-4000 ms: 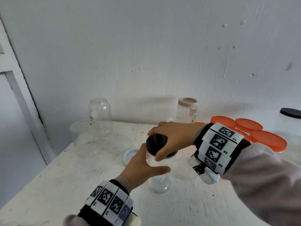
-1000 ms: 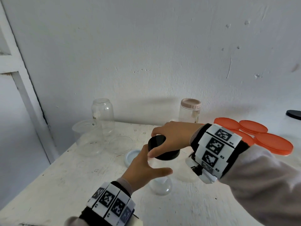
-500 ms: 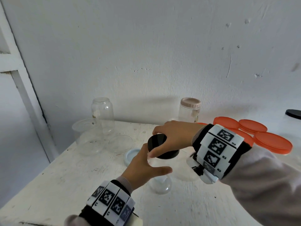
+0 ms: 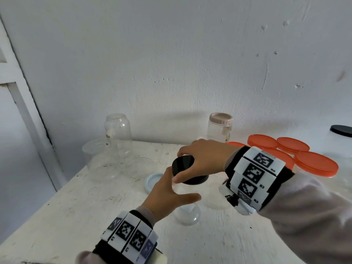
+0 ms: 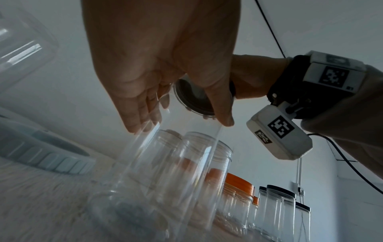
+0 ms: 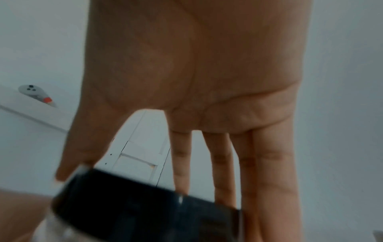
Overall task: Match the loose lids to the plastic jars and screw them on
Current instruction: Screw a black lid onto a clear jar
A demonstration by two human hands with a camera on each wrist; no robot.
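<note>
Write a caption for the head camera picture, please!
Right hand grips a black lid atop a clear jar that the left hand steadies on a white table.

Round black plastic lid point(image 4: 187, 169) half covered by the right hand point(image 4: 204, 159); seated on the threads or not, impossible to tell. Clear plastic jar point(image 4: 187, 214) mostly hidden behind the left hand point(image 4: 167, 197) (base alone visible). Motion-blurred in the right wrist view.
</note>
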